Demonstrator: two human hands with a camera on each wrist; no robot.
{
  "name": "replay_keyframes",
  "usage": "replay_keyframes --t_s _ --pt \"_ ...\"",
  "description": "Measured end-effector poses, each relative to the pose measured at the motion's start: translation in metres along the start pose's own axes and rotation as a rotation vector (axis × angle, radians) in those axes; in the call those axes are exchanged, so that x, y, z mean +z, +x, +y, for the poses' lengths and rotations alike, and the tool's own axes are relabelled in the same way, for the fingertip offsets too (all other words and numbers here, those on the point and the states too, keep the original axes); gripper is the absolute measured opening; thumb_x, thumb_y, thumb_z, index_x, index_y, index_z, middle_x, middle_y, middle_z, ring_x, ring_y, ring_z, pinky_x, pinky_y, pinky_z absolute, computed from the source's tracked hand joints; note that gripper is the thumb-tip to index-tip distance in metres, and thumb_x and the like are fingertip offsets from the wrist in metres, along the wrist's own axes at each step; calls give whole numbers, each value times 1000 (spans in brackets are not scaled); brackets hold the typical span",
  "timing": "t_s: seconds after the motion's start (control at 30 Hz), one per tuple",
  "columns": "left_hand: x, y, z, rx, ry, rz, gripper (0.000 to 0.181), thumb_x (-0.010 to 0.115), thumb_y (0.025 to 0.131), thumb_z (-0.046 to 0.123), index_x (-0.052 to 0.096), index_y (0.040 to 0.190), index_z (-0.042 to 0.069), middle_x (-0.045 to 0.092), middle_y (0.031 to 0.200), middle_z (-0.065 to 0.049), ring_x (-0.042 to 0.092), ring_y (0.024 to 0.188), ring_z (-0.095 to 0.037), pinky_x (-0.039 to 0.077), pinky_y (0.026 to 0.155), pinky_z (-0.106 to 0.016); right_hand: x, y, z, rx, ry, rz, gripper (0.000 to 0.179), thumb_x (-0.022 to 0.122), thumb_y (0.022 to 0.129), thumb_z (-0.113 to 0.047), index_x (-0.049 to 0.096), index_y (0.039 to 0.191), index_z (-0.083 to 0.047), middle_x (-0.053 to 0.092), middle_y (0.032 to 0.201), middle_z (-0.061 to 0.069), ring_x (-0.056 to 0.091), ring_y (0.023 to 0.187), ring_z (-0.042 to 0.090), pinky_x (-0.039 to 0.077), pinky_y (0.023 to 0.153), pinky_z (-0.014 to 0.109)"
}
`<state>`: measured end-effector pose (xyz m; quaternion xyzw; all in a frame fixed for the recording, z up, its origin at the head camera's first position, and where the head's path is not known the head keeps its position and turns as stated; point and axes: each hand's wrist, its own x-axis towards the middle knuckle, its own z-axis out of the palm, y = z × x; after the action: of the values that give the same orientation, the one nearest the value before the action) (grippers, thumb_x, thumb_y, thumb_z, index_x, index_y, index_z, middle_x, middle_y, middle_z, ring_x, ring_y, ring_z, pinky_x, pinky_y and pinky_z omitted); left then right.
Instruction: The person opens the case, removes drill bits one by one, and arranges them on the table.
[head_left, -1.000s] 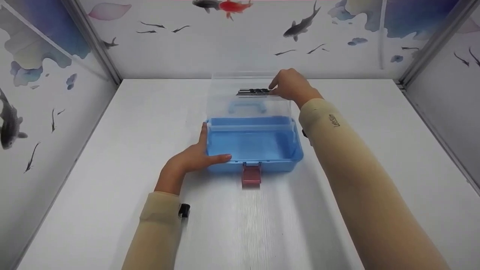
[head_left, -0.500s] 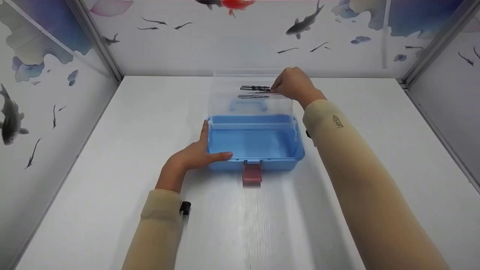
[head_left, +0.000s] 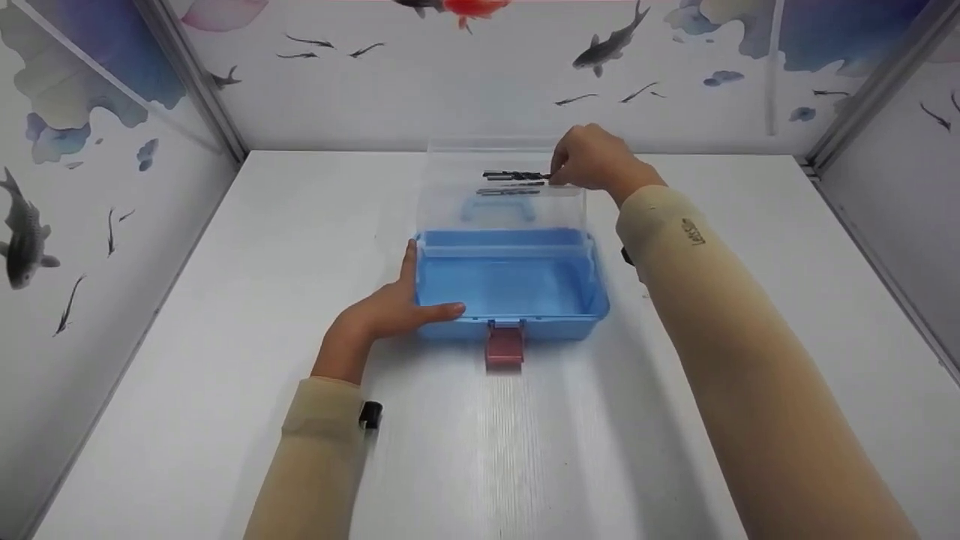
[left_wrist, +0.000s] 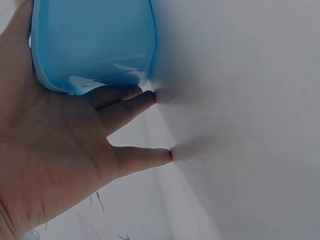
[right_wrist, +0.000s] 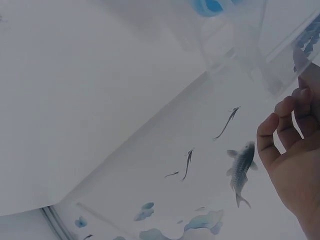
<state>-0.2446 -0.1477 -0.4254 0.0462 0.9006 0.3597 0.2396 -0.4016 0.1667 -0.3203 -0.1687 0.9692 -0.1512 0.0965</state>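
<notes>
A blue plastic toolbox (head_left: 510,330) stands with its clear lid (head_left: 457,176) tipped back. My left hand (head_left: 375,311) rests against its left end, the thumb lying on the front rim. In the left wrist view, straight, spread fingers (left_wrist: 135,107) lie by the box wall. Over the raised lid, my right hand (head_left: 592,159) pinches several dark, spiral drill bits (head_left: 517,175) by one end, their other ends pointing left. A fainter row of similar bits below looks like a reflection in the lid. In the right wrist view the bits (right_wrist: 309,37) are partly cut off behind clear plastic.
A red latch (head_left: 505,349) hangs down at the box front. The box sits on a white table (head_left: 450,450), with fish-patterned panels (head_left: 337,90) behind and at both sides. A pale blue handle (head_left: 499,208) shows through the lid.
My right hand has shifted slightly right and up in the head view, with the drill bits in its grip. My left hand keeps its place on the box.
</notes>
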Motion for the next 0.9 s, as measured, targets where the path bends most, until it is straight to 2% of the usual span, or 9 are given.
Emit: replay_keyframes --t_s 0.13,0.33,0.57,0.67,0.73,0.9 --pt "0 1 -1 7 6 0 136 73 88 70 -31 165 26 12 180 -17 27 163 -40 29 130 -60 -8 -4 0 -24 33 -13 24 70 100 -20 79 115 -4 74 117 16 65 103 31 54 96 51" --pt "0 3 -3 3 0 9 139 74 86 73 -30 166 25 15 179 -18 30 162 -40 29 130 -59 -14 -10 5 -75 146 63 21 70 101 -20 80 108 -3 72 101 13 58 91 25 50 84 39" --pt "0 3 -2 5 3 13 140 74 86 73 -29 166 25 13 180 -18 28 163 -41 28 130 -61 -23 -20 15 2 260 117 29 71 103 -28 79 121 -7 72 119 12 60 109 24 52 98 41" --pt "1 2 -2 6 -2 15 137 74 88 70 -29 166 26 10 180 -18 25 164 -41 27 131 -61 -26 -26 20 22 270 160 32 70 103 -33 79 123 -9 69 114 6 57 105 22 50 93 38" --pt "1 2 -1 10 0 17 137 74 88 69 -30 166 25 8 180 -17 24 164 -41 26 131 -61 -28 -30 24 23 273 191 33 71 103 -34 80 122 -10 64 102 3 54 98 20 47 86 36" --pt "2 1 0 3 8 19 136 73 89 68 -30 166 25 6 181 -17 21 165 -42 26 130 -63 -34 -41 36 23 279 240 34 72 102 -36 81 122 -10 64 101 2 51 95 20 45 83 35"
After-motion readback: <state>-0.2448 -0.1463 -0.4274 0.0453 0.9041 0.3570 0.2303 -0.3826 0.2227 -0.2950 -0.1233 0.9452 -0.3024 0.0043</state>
